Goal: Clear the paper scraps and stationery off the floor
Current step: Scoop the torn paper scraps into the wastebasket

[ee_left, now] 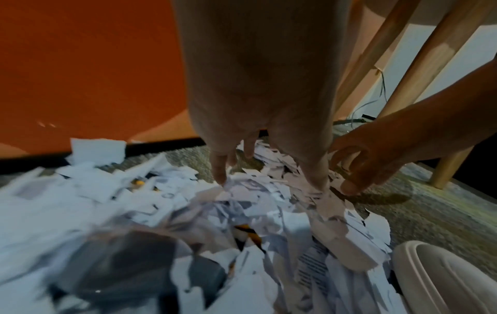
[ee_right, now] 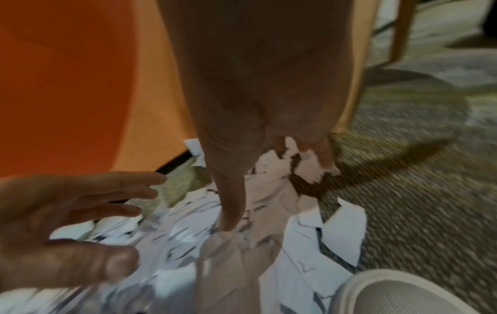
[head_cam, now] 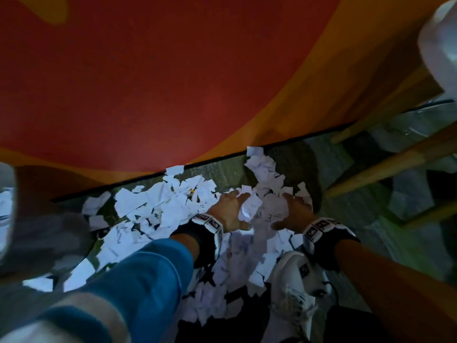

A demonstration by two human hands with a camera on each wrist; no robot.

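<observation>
A broad heap of torn white paper scraps [head_cam: 158,206] lies on the carpet along the black skirting. Both my hands reach down into its far right part. My left hand [head_cam: 233,206] has its fingers spread and straight, tips touching the scraps [ee_left: 242,191]. My right hand [head_cam: 293,206] is spread opposite it, thumb and fingertips resting on scraps [ee_right: 282,191], its fingers loosely bent. A small crumpled bunch of paper [head_cam: 251,206] sits between the two hands. Small yellow bits [head_cam: 191,191] [ee_left: 138,182] show among the scraps; what they are is unclear.
An orange-red wall [head_cam: 148,82] rises just behind the heap. Wooden chair legs [head_cam: 385,167] stand to the right on the patterned carpet [head_cam: 358,214]. My white shoe [head_cam: 294,288] and blue-trousered knee [head_cam: 138,280] are close in front. A grey blurred shape [head_cam: 44,243] is at the left.
</observation>
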